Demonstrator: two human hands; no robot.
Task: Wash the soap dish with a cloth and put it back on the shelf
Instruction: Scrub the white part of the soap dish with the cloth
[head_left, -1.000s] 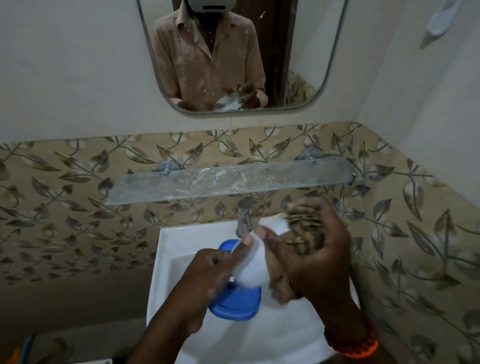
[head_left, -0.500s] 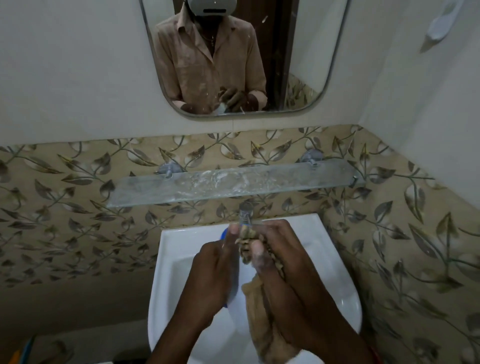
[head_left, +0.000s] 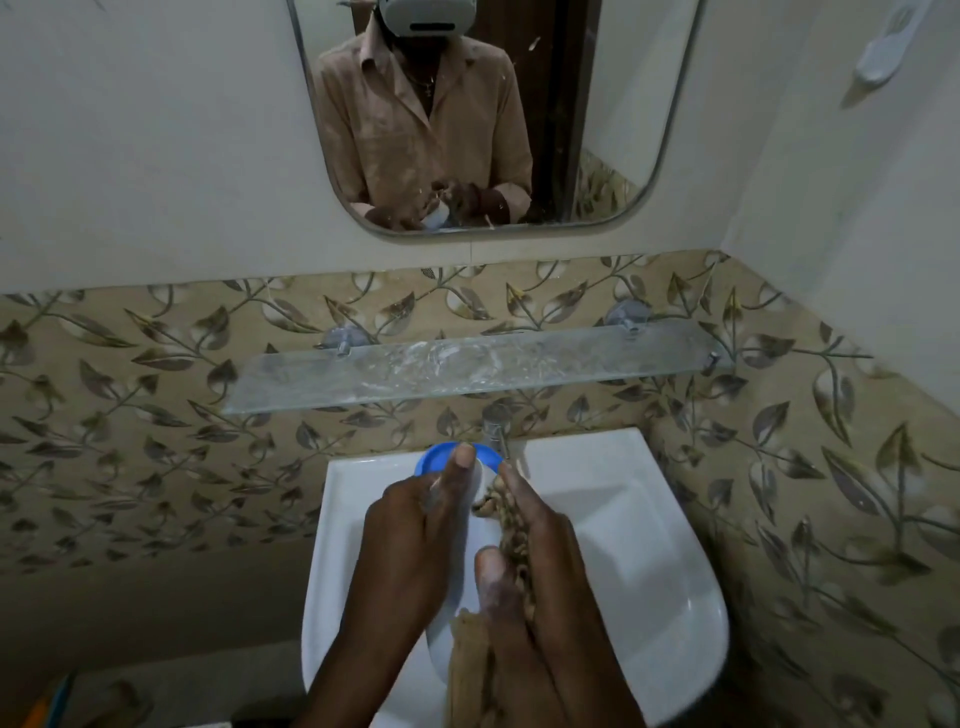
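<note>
The left hand grips the soap dish, thumb laid along its white face, holding it on edge above the white washbasin; the dish's blue part shows past the fingertips. The right hand clutches a brown patterned cloth and presses it against the dish's right side, its tail hanging below. A tap stands just behind them. The glass shelf above is smeared white, under the mirror.

Beige collared shirt, white headset, bare forearms.
</note>
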